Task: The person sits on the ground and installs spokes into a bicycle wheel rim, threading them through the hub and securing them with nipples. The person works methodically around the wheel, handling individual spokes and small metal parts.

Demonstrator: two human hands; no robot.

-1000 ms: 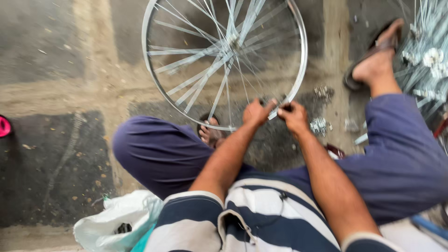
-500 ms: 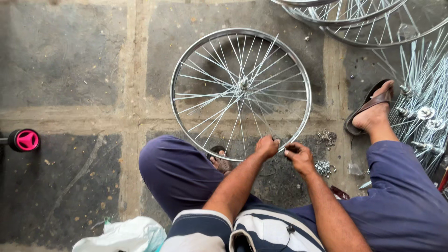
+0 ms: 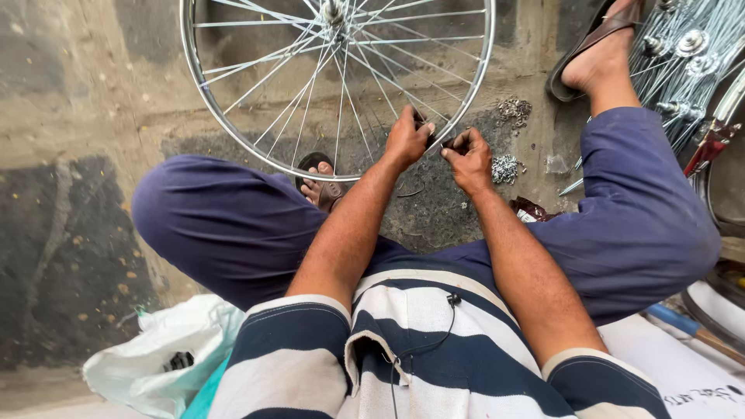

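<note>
Rim work occupies both our hands at the near edge of the bicycle wheel [image 3: 334,85], which lies flat on the paved floor [image 3: 85,116] ahead of our crossed legs. Our left hand [image 3: 407,140] closes narrowly on the rim just where a spoke meets it; our right hand [image 3: 468,157] pinches a small dark tool [image 3: 448,143] just beside, fingers tight. The rim curves away left and right from the fingers, spokes running forward to the hub. Loose spoke nipples [image 3: 506,167] lie near our right hand.

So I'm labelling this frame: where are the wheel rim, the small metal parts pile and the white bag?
Rim [image 3: 233,132]: head view, lower left arc.
Parts pile [image 3: 505,167]: head view, its middle.
Bag [image 3: 155,357]: head view, crumpled side.
</note>
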